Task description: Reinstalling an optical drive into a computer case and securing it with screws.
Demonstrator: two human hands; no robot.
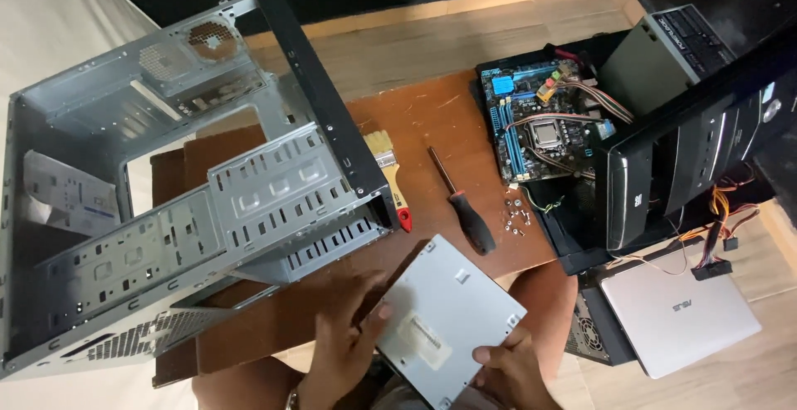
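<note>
I hold a flat grey metal optical drive [448, 314] with a white label over my lap at the bottom centre. My left hand [344, 331] grips its left edge, fingers curled over the top. My right hand [506, 368] holds its lower right corner from below. Just left of the drive lies an empty grey metal computer case [174, 186], open side up, with its perforated drive bays nearest my left hand.
On the brown table [432, 119] lie a paintbrush [388, 173], a black-and-red screwdriver [465, 207] and several loose screws [516, 211]. A motherboard [544, 119] with cables sits at right beside a black front panel [689, 161]. A silver laptop [677, 310] rests on the floor.
</note>
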